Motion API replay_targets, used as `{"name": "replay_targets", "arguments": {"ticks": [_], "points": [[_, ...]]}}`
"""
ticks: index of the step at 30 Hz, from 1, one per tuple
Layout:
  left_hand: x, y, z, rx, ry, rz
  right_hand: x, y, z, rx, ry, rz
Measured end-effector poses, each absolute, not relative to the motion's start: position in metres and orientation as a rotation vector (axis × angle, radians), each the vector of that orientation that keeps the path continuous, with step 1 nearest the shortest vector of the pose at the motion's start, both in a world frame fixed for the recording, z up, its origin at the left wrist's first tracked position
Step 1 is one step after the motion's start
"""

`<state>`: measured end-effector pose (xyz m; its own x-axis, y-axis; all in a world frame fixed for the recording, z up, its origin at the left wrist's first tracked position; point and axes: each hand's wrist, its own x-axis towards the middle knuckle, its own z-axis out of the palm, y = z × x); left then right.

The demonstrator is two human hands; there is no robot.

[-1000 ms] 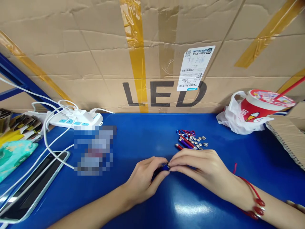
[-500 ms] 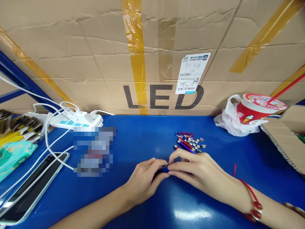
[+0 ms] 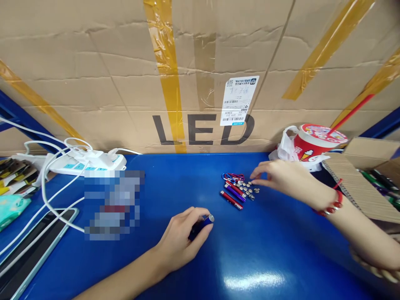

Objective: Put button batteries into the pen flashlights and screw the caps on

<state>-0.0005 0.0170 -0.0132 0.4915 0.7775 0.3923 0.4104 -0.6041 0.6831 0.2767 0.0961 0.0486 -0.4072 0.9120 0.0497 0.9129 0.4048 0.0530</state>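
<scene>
Well, the left hand (image 3: pixel 178 238) grips a blue tube (image 3: pixel 206 222) between thumb and fingers, silvery end outward; the right hand (image 3: pixel 283 177) curls beside small silver discs (image 3: pixel 250 191); whether it pinches one, I can't tell. Red tubes (image 3: pixel 231 200) lie near the discs.

And it's a workshop or stockroom of some sort, hard to call which: here's a blue tabletop (image 3: pixel 175 183), a huge carton (image 3: pixel 121 54) towering behind it, lettered LED, crossed with yellow tape (image 3: pixel 162 50), shipping label (image 3: pixel 239 100) stuck on! Left, a power strip (image 3: pixel 103 164) trailing white cables (image 3: pixel 43 179); nearer the middle, loose tubes (image 3: pixel 231 200) and little metal discs (image 3: pixel 250 191); and far right, an open box (image 3: pixel 353 185) holding thin, pen-like pieces (image 3: pixel 383 183)
</scene>
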Motion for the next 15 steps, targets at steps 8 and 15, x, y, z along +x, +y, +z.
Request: {"name": "replay_targets", "arguments": {"ticks": [8, 15], "points": [[-0.001, 0.016, -0.013, 2.221, 0.976, 0.95, 0.273, 0.097, 0.042, -1.809, -2.696, -0.053], [-0.001, 0.016, -0.012, 2.223, 0.974, 0.969, 0.276, 0.104, 0.034, -1.848, -2.686, -0.089]]}}
